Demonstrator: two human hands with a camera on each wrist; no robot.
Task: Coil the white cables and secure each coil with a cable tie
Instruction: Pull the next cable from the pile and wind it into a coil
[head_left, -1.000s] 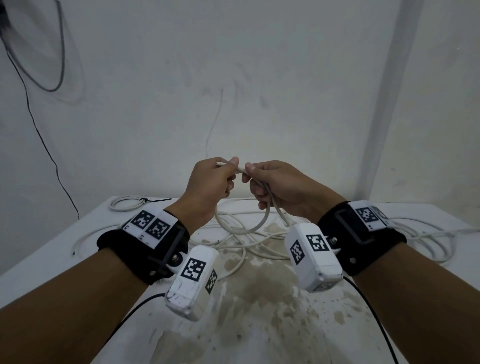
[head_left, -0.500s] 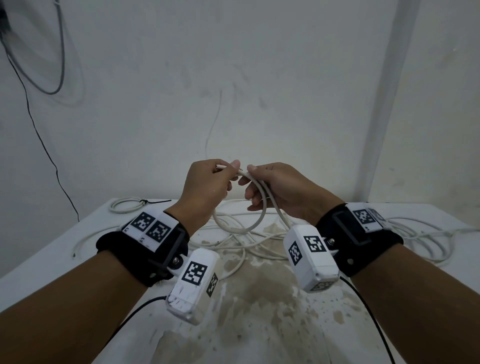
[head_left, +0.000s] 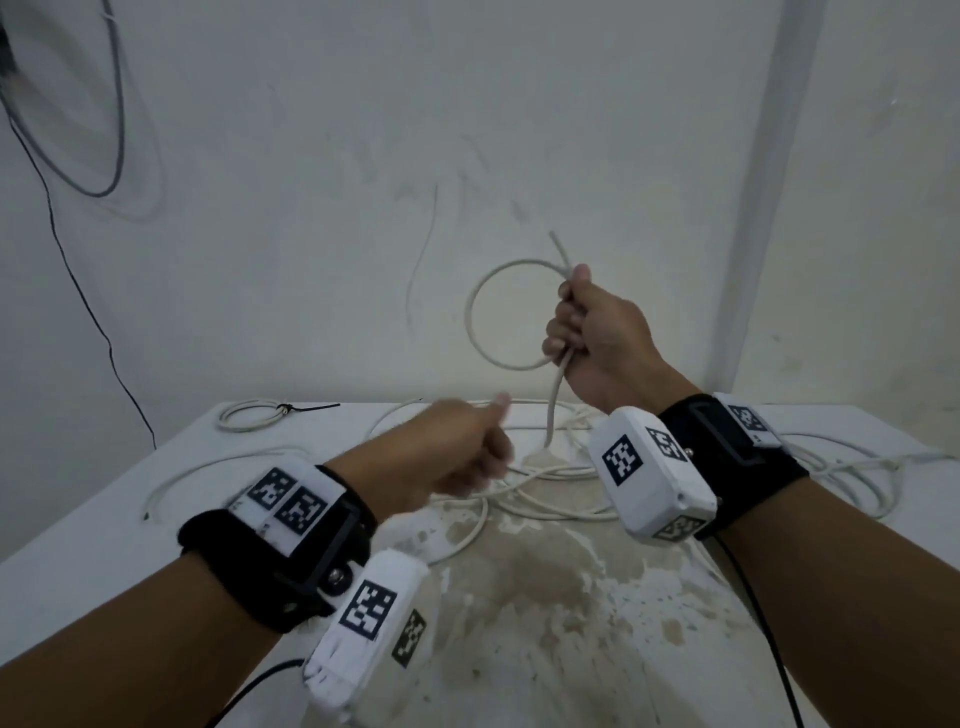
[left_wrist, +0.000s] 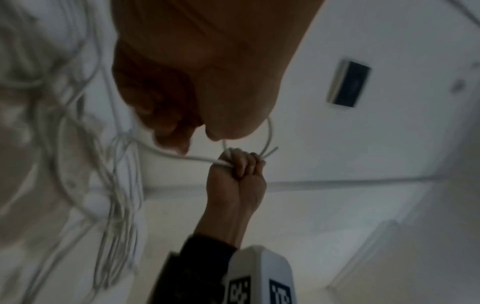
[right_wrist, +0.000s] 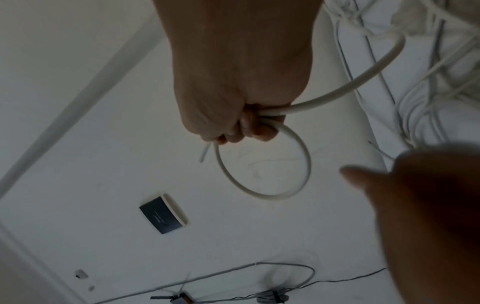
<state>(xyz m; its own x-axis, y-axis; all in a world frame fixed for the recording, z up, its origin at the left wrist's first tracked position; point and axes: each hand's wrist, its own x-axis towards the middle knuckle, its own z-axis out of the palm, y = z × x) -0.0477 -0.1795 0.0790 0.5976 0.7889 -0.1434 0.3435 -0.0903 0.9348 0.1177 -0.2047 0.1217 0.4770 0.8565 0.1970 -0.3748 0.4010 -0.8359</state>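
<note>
The right hand (head_left: 597, 332) grips one loop of white cable (head_left: 470, 317) above the bench (head_left: 78, 519). The blurred left hand (head_left: 452, 447) looks curled, holding nothing visible. No legible writing.

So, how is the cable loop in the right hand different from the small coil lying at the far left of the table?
The cable loop is gripped by the right hand in the air; the tied coil lies flat on the table. The loop is one single turn with a long tail running down to the table; the coil has several turns. The loop has no tie, while the coil carries a dark one. Both are white cable.
</note>
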